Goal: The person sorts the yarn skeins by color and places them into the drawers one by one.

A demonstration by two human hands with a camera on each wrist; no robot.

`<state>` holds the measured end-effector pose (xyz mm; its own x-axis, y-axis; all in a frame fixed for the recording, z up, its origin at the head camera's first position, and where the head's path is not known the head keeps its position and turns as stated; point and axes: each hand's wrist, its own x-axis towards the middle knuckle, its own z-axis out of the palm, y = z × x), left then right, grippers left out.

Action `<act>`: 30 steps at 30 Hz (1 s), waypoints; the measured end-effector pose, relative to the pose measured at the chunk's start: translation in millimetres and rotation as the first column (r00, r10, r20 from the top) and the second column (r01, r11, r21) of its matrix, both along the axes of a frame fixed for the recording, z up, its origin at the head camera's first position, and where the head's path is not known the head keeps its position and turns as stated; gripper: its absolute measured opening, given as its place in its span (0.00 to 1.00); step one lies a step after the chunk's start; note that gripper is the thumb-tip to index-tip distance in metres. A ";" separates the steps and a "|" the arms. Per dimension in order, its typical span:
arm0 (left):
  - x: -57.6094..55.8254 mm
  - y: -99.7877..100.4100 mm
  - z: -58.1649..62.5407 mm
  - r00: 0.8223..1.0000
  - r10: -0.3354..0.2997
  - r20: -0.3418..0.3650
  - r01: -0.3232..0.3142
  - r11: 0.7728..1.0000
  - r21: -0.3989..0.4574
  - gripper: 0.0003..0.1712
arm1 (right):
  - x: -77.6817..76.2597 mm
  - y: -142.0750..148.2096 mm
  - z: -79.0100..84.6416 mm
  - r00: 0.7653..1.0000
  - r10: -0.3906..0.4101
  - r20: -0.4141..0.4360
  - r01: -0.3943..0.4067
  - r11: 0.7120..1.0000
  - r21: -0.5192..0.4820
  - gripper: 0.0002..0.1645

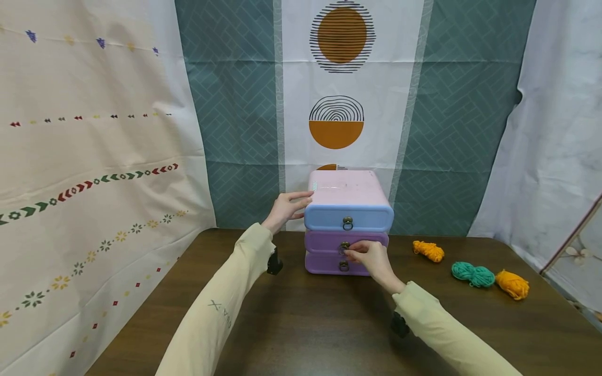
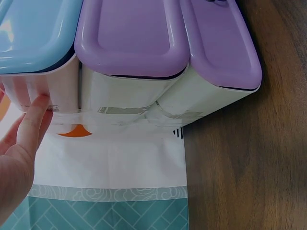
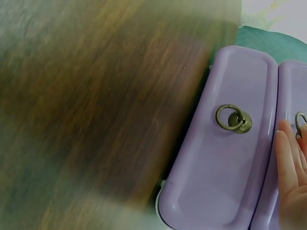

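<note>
A small three-tier drawer unit with a pink top (image 1: 348, 187) stands at the back of the table. Its top drawer (image 1: 329, 218) is light blue; the middle drawer (image 1: 322, 242) and bottom drawer (image 1: 322, 263) are purple. Each front carries a brass ring pull. My left hand (image 1: 285, 209) rests its fairly straight fingers against the unit's upper left side, also visible in the left wrist view. My right hand (image 1: 373, 257) pinches the middle drawer's ring pull (image 3: 300, 123) between thumb and fingers. The bottom ring pull (image 3: 229, 118) hangs free. All three drawers look closed.
To the right on the brown table (image 1: 301, 334) lie an orange yarn bundle (image 1: 428, 251), a green yarn bundle (image 1: 473, 274) and another orange yarn bundle (image 1: 512, 284). Patterned cloth (image 1: 235, 130) hangs behind the unit, with more cloth along both sides.
</note>
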<state>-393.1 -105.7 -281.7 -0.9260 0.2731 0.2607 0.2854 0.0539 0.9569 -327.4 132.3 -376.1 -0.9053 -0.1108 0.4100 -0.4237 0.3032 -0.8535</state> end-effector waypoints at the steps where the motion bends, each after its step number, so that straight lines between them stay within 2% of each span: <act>1: 0.0 0.0 0.1 1.000 0.000 0.000 0.000 1.000 0.001 0.19 | 3.1 -1.7 3.4 1.000 0.001 0.010 -0.001 1.000 -0.010 0.05; 4: -0.2 0.2 0.4 1.000 -0.001 0.001 0.001 1.000 0.003 0.19 | 9.8 -5.1 9.8 1.000 0.000 0.015 0.000 1.000 -0.022 0.05; 7: -0.1 0.4 0.6 1.000 0.001 0.004 -0.001 1.000 0.003 0.19 | 9.4 -5.7 9.6 0.999 -0.009 0.037 0.010 1.000 -0.021 0.04; 9: 0.2 0.7 0.7 1.000 0.003 0.004 -0.003 1.000 0.001 0.19 | 2.5 -3.0 2.7 0.999 -0.011 0.043 0.012 1.000 -0.022 0.04; 15: 0.5 0.7 0.2 1.000 0.002 0.005 -0.002 1.000 -0.005 0.19 | 1.8 -1.3 0.4 0.998 -0.047 0.029 0.045 0.998 0.053 0.02; 30: 1.0 0.5 0.2 1.000 0.007 -0.017 -0.007 1.000 -0.021 0.19 | 22.5 0.6 0.8 0.997 -0.004 0.071 0.001 0.999 0.042 0.02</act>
<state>-392.1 -105.3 -281.5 -0.9234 0.2721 0.2706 0.3011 0.0765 0.9505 -304.9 133.0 -375.3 -0.9324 -0.1244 0.3394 -0.3614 0.3401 -0.8682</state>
